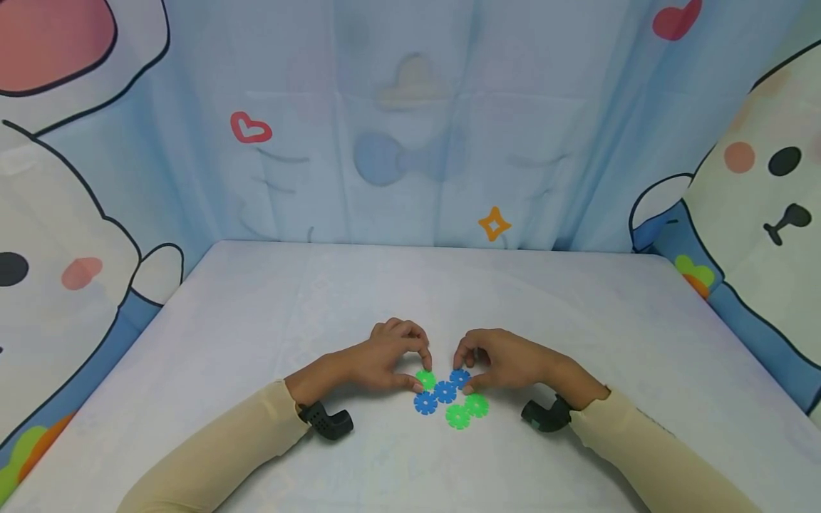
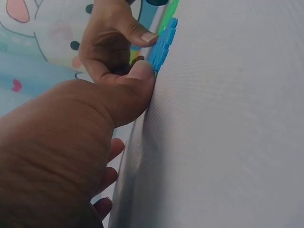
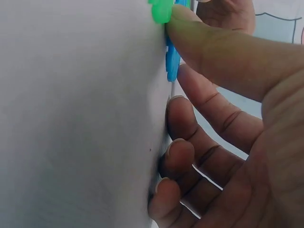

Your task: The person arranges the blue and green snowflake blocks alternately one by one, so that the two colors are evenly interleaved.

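Note:
My left hand [image 1: 391, 356] holds a green notched disc [image 1: 425, 380] by its edges between thumb and index finger. Across from it my right hand [image 1: 509, 358] pinches a blue notched disc [image 1: 460, 377], thumb at the near edge and index finger at the far edge. A middle blue disc [image 1: 445, 391] and a lower-left blue disc [image 1: 425, 403] run on from that one in a slanting row. In the left wrist view my left thumb [image 2: 130, 90] hides the green disc. In the right wrist view the blue disc [image 3: 172, 64] shows beside my right thumb [image 3: 213, 54].
Two more green discs, a lower one [image 1: 458, 417] and an upper one [image 1: 477, 405], lie touching or nearly touching, closer to me. Everything rests on a white-covered table [image 1: 256, 306]. A printed curtain [image 1: 410, 206] hangs behind it.

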A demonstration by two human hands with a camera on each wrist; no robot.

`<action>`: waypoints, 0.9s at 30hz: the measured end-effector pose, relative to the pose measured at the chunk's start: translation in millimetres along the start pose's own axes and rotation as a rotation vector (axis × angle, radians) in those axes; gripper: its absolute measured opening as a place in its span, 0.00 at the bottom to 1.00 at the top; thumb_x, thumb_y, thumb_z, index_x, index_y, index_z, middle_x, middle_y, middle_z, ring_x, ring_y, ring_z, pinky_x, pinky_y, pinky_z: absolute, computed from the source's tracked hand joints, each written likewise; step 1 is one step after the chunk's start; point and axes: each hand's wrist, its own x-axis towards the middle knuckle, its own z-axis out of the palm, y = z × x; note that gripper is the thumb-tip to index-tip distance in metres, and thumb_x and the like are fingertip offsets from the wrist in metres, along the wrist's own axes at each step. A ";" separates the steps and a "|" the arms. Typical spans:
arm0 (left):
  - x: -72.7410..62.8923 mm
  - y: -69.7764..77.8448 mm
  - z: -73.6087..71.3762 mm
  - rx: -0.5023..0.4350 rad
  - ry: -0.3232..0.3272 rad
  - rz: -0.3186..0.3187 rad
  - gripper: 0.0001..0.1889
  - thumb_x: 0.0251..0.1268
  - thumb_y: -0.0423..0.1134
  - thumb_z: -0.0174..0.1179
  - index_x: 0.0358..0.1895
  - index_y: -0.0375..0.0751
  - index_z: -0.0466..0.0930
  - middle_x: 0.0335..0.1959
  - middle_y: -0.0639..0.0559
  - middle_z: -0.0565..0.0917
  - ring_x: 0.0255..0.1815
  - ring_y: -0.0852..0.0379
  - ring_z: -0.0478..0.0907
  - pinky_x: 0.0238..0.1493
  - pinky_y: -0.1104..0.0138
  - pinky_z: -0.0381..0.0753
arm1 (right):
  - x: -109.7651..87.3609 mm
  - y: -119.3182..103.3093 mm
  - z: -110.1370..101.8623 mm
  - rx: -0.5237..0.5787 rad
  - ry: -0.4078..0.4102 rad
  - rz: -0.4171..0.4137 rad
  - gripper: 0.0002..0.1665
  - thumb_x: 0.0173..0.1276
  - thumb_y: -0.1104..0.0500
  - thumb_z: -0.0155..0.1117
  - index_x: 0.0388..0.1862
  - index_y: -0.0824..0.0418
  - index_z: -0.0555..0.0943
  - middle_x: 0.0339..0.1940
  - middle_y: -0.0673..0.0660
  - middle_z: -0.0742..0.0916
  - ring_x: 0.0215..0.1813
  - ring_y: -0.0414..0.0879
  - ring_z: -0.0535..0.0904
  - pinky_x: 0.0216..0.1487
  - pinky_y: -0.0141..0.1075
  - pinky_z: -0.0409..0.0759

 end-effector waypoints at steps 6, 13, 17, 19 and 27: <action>-0.2 3.1 -2.1 0.020 -0.008 0.005 0.12 0.62 0.53 0.67 0.45 0.58 0.80 0.61 0.53 0.71 0.63 0.52 0.61 0.62 0.51 0.58 | 0.1 -0.1 0.6 -0.003 0.003 0.000 0.18 0.54 0.46 0.78 0.40 0.46 0.81 0.35 0.44 0.80 0.37 0.40 0.72 0.39 0.30 0.72; 0.4 3.8 -3.5 0.038 -0.022 -0.002 0.13 0.62 0.53 0.67 0.46 0.57 0.79 0.52 0.58 0.76 0.56 0.58 0.65 0.59 0.56 0.60 | 2.5 -1.3 0.2 0.017 -0.011 -0.025 0.18 0.55 0.49 0.78 0.41 0.47 0.78 0.36 0.44 0.80 0.39 0.42 0.73 0.41 0.32 0.72; 1.0 3.5 -3.2 0.035 -0.030 0.001 0.14 0.62 0.52 0.67 0.46 0.55 0.78 0.48 0.61 0.77 0.53 0.60 0.66 0.57 0.59 0.61 | 3.9 -2.1 1.0 0.032 -0.018 -0.036 0.18 0.56 0.51 0.77 0.41 0.44 0.78 0.38 0.42 0.80 0.42 0.41 0.74 0.44 0.33 0.73; 0.9 3.5 -3.3 0.020 -0.029 0.018 0.14 0.62 0.51 0.67 0.47 0.54 0.77 0.47 0.61 0.78 0.52 0.61 0.67 0.57 0.59 0.62 | 4.1 -2.7 1.1 0.034 -0.026 -0.033 0.17 0.56 0.51 0.77 0.41 0.43 0.78 0.37 0.40 0.80 0.42 0.41 0.74 0.45 0.33 0.73; 3.6 0.0 -1.6 -0.065 -0.027 0.069 0.14 0.62 0.47 0.68 0.45 0.53 0.74 0.37 0.64 0.78 0.42 0.67 0.72 0.54 0.68 0.67 | 3.2 -2.0 1.1 0.071 -0.052 -0.046 0.19 0.57 0.53 0.77 0.44 0.44 0.78 0.34 0.42 0.81 0.38 0.40 0.75 0.41 0.31 0.74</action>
